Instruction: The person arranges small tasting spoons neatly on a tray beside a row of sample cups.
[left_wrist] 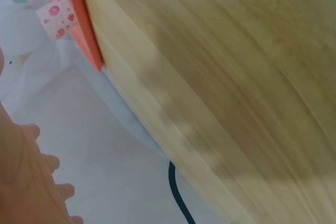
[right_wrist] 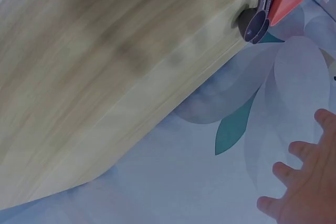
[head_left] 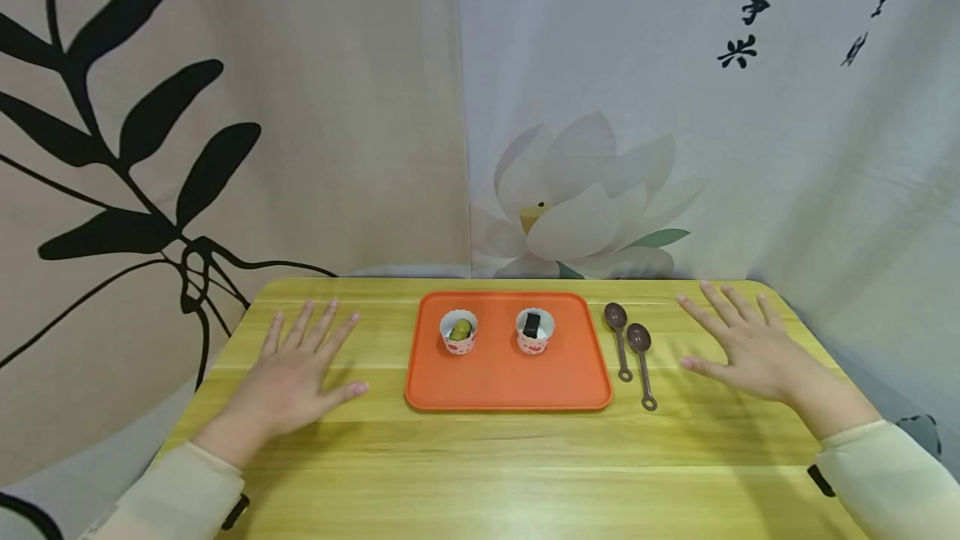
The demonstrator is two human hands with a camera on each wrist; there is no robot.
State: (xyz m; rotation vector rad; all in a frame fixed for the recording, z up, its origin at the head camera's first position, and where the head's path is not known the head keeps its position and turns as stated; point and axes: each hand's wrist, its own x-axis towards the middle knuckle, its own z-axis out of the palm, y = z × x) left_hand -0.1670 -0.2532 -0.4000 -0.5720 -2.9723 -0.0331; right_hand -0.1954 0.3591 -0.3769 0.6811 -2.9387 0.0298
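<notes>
Both hands hover over the table with fingers spread and nothing in them. My left hand (head_left: 294, 382) is to the left of an orange tray (head_left: 502, 386), apart from it. On the right, my right hand (head_left: 757, 352) is nearest to two dark brown measuring spoons (head_left: 617, 319) lying side by side just off the tray's right edge. Two small patterned paper cups stand on the tray. The left cup (head_left: 459, 346) holds a greenish round piece (head_left: 461, 329); in the right cup (head_left: 533, 345) sits a black block (head_left: 532, 325). The wrist views show each hand's spread fingertips.
A light wooden table (head_left: 480, 473) with rounded far corners bears everything. Behind it hangs a pale curtain (head_left: 360, 148) printed with dark leaves, a lotus and characters. Dark bands (head_left: 821, 480) show at the sleeve cuffs.
</notes>
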